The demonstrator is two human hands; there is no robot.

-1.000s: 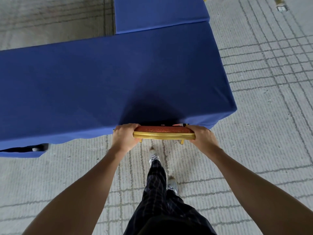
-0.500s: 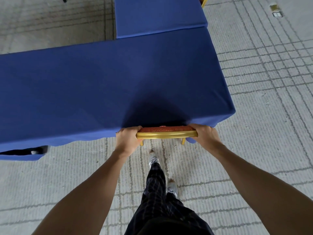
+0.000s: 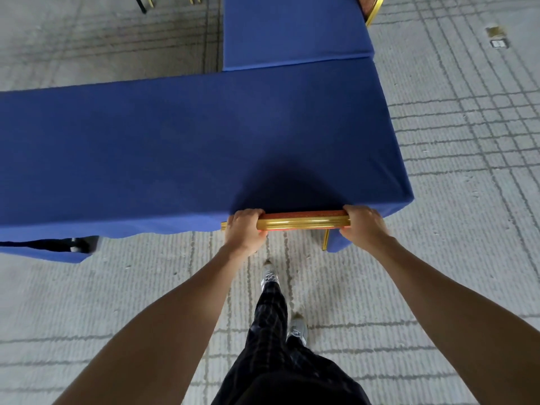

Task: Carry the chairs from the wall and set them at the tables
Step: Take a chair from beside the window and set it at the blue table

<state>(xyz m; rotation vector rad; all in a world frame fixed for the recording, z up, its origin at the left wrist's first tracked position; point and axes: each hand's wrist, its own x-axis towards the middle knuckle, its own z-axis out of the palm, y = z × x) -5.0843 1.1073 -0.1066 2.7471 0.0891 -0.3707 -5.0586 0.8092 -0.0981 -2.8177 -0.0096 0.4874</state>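
Note:
A chair point(image 3: 304, 223) with a gold frame and red padding stands tucked under the near edge of a table draped in blue cloth point(image 3: 181, 147). Only its top rail and one gold leg show; the seat is hidden under the cloth. My left hand point(image 3: 245, 230) grips the left end of the rail and my right hand point(image 3: 360, 223) grips the right end.
A second blue-draped table point(image 3: 292, 27) joins the first at the far side, with another gold chair point(image 3: 372, 8) at its right corner. Chair legs point(image 3: 146, 2) show at the top left. Grey patterned carpet lies all around. My legs and shoes are below the chair.
The chair has slid a little further under the table edge, and my view has shifted so more of the far table and floor shows. Both hands keep their grip.

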